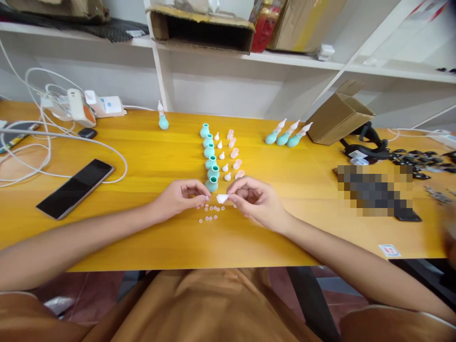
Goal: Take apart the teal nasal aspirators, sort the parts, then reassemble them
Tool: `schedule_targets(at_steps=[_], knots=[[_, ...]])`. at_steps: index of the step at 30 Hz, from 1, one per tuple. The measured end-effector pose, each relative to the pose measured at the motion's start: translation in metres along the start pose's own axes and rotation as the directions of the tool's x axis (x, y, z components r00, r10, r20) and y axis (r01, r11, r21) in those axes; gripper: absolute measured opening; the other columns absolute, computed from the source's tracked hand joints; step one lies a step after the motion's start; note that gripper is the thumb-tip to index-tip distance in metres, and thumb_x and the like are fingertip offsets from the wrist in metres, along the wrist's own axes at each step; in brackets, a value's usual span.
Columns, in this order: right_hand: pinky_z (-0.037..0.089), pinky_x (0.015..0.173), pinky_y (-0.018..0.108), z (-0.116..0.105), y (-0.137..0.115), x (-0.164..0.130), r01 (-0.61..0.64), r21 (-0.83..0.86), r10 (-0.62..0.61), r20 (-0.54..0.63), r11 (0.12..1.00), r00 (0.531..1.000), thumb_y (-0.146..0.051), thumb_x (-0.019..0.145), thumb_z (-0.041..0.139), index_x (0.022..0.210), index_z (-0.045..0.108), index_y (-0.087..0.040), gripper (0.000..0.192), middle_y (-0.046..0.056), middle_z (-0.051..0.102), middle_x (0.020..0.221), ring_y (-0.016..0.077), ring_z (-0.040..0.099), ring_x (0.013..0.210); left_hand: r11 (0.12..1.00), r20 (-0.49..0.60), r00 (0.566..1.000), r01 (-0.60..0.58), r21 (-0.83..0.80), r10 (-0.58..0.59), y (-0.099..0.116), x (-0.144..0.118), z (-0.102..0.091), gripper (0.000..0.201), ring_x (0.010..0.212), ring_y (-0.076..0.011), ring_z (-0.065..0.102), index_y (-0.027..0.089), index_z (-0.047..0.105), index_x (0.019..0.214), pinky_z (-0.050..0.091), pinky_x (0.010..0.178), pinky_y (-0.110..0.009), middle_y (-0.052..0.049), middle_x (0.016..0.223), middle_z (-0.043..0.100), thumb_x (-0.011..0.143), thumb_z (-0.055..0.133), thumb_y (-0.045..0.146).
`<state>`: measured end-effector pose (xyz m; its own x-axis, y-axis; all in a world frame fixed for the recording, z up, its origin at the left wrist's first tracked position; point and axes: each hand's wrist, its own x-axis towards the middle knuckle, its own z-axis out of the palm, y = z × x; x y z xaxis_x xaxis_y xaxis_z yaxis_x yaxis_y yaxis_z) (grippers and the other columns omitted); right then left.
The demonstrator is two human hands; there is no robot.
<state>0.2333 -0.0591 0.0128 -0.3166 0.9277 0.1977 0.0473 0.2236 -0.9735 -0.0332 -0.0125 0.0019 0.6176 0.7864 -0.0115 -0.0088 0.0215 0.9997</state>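
Observation:
Between thumb and fingers, my right hand (254, 202) pinches a small white cone-shaped nozzle (223, 198), wide end toward the left. My left hand (183, 195) pinches a tiny clear disc (207, 198) just left of it, apart from the nozzle. Below the hands lie several small clear discs (211, 218). Beyond them runs a column of open teal bulbs (212, 183). Beside it are a column of white nozzle tips (225, 168) and one of pink translucent pieces (237, 164); the nearest pink piece is partly behind my right hand.
Three assembled teal bulbs with nozzles (292, 138) stand at the back right, another assembled bulb (163, 121) at the back left. A phone (75, 189), white cables (42, 142) and chargers (107, 105) occupy the left. At right are a cardboard box (338, 114) and black items (370, 147).

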Motion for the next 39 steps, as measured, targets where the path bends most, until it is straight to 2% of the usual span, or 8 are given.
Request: schedule_targets(at_steps=[2, 6, 10, 15, 19, 22, 30, 39], knots=[[0.034, 0.045, 0.023, 0.008, -0.001, 0.002, -0.075, 0.095, 0.077, -0.019, 0.993, 0.997, -0.040, 0.098, 0.082, 0.099, 0.071, -0.021, 0.022, -0.005, 0.060, 0.069, 0.0063, 0.046, 0.046, 0.999, -0.048, 0.999, -0.011, -0.049, 0.009, -0.004, -0.001, 0.001, 0.017, 0.071, -0.0109, 0.071, 0.016, 0.080, 0.097, 0.059, 0.070, -0.022, -0.002, 0.083, 0.078, 0.089, 0.086, 0.030], [0.031, 0.043, 0.021, 0.019, 0.005, 0.010, -0.091, 0.246, 0.110, -0.063, 0.965, 0.992, -0.043, 0.093, 0.086, 0.096, 0.071, -0.020, 0.028, -0.004, 0.066, 0.076, 0.0036, 0.043, 0.045, 0.995, -0.130, 0.991, -0.044, -0.095, 0.032, -0.012, -0.003, 0.004, 0.020, 0.069, -0.0125, 0.074, 0.017, 0.082, 0.098, 0.062, 0.070, -0.024, -0.002, 0.080, 0.079, 0.088, 0.088, 0.033], [0.033, 0.044, 0.020, 0.023, 0.014, 0.010, -0.087, 0.227, 0.101, -0.052, 0.970, 0.994, -0.043, 0.094, 0.086, 0.096, 0.070, -0.020, 0.028, -0.003, 0.068, 0.076, 0.0037, 0.044, 0.046, 0.994, -0.163, 0.984, -0.087, -0.065, 0.076, -0.014, -0.004, 0.007, 0.018, 0.069, -0.0125, 0.074, 0.017, 0.083, 0.099, 0.065, 0.072, -0.025, -0.002, 0.083, 0.080, 0.089, 0.087, 0.031], [0.034, 0.044, 0.020, 0.028, 0.017, 0.005, -0.096, 0.186, 0.102, -0.024, 0.978, 0.995, -0.048, 0.095, 0.084, 0.098, 0.067, -0.020, 0.032, -0.008, 0.058, 0.062, 0.0059, 0.044, 0.045, 0.994, -0.137, 0.987, -0.094, -0.059, 0.085, -0.013, -0.003, 0.008, 0.019, 0.068, -0.0118, 0.075, 0.016, 0.080, 0.102, 0.065, 0.071, -0.025, -0.002, 0.086, 0.080, 0.088, 0.087, 0.027], [0.034, 0.044, 0.020, 0.030, 0.019, 0.004, -0.087, 0.172, 0.090, -0.013, 0.981, 0.996, -0.050, 0.095, 0.084, 0.099, 0.066, -0.020, 0.034, -0.007, 0.060, 0.064, 0.0058, 0.045, 0.045, 0.989, -0.117, 0.989, -0.106, -0.108, 0.093, -0.014, -0.002, 0.008, 0.023, 0.070, -0.0128, 0.075, 0.016, 0.073, 0.100, 0.063, 0.070, -0.025, 0.000, 0.084, 0.077, 0.086, 0.089, 0.026], [0.034, 0.045, 0.020, 0.030, 0.021, 0.004, -0.078, 0.170, 0.085, -0.035, 0.982, 0.996, -0.053, 0.095, 0.084, 0.098, 0.066, -0.020, 0.037, -0.006, 0.062, 0.065, 0.0060, 0.045, 0.046, 0.990, -0.115, 0.988, -0.115, -0.082, 0.105, -0.015, -0.001, 0.008, 0.024, 0.068, -0.0125, 0.073, 0.016, 0.069, 0.093, 0.060, 0.070, -0.025, 0.001, 0.077, 0.074, 0.088, 0.088, 0.029], [0.033, 0.045, 0.021, 0.029, 0.025, 0.005, -0.100, 0.161, 0.109, -0.046, 0.982, 0.993, -0.057, 0.094, 0.084, 0.099, 0.065, -0.021, 0.041, -0.008, 0.057, 0.060, 0.0071, 0.045, 0.045, 0.994, -0.104, 0.989, -0.105, -0.035, 0.101, -0.011, -0.001, 0.009, 0.025, 0.066, -0.0124, 0.071, 0.016, 0.067, 0.091, 0.058, 0.069, -0.026, 0.001, 0.076, 0.073, 0.086, 0.087, 0.030], [0.036, 0.043, 0.020, 0.026, 0.022, 0.006, -0.078, 0.165, 0.086, -0.040, 0.983, 0.995, -0.052, 0.094, 0.084, 0.098, 0.065, -0.020, 0.038, -0.009, 0.057, 0.059, 0.0062, 0.046, 0.044, 0.995, -0.057, 0.997, -0.054, -0.080, 0.050, -0.016, -0.001, 0.008, 0.029, 0.069, -0.0132, 0.074, 0.016, 0.066, 0.095, 0.063, 0.069, -0.026, 0.001, 0.082, 0.073, 0.087, 0.089, 0.033]])
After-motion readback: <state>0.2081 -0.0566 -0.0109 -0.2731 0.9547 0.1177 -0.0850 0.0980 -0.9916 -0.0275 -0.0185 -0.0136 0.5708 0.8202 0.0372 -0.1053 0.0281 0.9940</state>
